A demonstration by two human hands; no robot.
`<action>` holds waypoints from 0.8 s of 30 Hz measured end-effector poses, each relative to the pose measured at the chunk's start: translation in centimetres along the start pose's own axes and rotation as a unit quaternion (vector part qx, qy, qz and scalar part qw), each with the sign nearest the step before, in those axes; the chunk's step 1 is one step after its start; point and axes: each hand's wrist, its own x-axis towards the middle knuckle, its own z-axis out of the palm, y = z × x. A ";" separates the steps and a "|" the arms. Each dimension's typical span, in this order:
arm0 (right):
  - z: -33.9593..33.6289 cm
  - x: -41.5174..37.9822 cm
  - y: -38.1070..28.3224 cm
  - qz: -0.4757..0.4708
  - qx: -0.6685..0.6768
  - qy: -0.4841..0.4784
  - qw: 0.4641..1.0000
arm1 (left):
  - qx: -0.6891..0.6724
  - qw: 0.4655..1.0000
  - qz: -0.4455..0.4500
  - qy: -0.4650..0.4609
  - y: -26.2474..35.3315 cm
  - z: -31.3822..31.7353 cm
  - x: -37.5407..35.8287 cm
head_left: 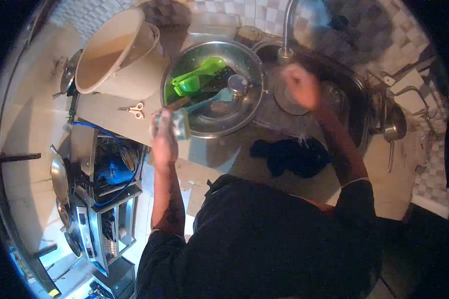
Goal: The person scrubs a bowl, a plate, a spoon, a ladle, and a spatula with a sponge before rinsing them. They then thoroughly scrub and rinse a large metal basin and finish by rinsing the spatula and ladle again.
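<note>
Sponge-like block (181, 124), one, pale and green: at the near left of the basin, in my left hand (164, 142), fingers wrapped around it and gripping, probably to keep one face free. Whether it touches the rim below I cannot tell.

Dark cloth (294, 157), one: bunched on the near side of the counter (224, 154), in front of the sink, perhaps to catch drips.

Scissors (138, 110), one pair, pale handles: lying flat at left, between my left hand and the bucket, apart from the wet things.

Metal basin (217, 135), one, wide: in the middle, its high wall likely serving to keep loose utensils together. Contents: green utensils (186, 85) at far left; teal spatula (224, 95), laid aslant; small metal cup (237, 83) at right.

My right hand (303, 88): over the sink (355, 119), near the tap; fingers look curled, but blur hides whether they hold anything.

Bucket (140, 79), one, large, cream: far left, tilted in view, beside the basin, presumably within easy reach.

Tap (286, 32), one, ribbed neck: far side, upright, placed to serve the sink.
</note>
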 end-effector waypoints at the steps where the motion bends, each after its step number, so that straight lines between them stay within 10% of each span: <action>1: 1.0 0.8 -4.6 0.026 0.003 -0.088 0.996 | -0.053 0.998 -0.023 0.006 -0.3 -0.5 0.8; 3: 5.5 2.4 -7.5 -0.055 -0.024 -0.134 0.989 | -0.335 0.928 -0.162 0.014 4.1 1.1 2.2; 11: 12.7 6.7 -7.0 -0.023 -0.073 -0.298 0.952 | -0.044 0.980 0.192 -0.018 6.5 9.1 16.9; 16: 7.3 3.0 -7.2 -0.018 0.405 -0.054 0.913 | 0.187 0.957 0.213 -0.060 3.2 16.6 30.9; 18: 3.3 -0.2 -9.3 0.145 0.596 0.063 0.788 | 0.366 0.894 0.172 -0.192 -1.1 20.5 37.2; 19: 2.2 -2.6 -9.2 0.142 0.322 0.154 0.923 | 0.445 0.832 0.145 -0.298 -3.0 22.3 40.4; 21: 0.1 -7.6 -5.5 0.209 0.266 0.256 0.906 | 0.539 0.713 0.186 -0.408 -5.6 24.8 42.7; 22: -0.2 -11.1 -2.1 0.252 0.503 0.272 0.781 | 0.564 0.668 0.212 -0.437 -5.6 25.6 42.9; 24: -2.1 -13.7 -3.3 0.342 0.499 0.265 0.751 | 0.590 0.609 0.249 -0.468 -6.7 27.3 44.3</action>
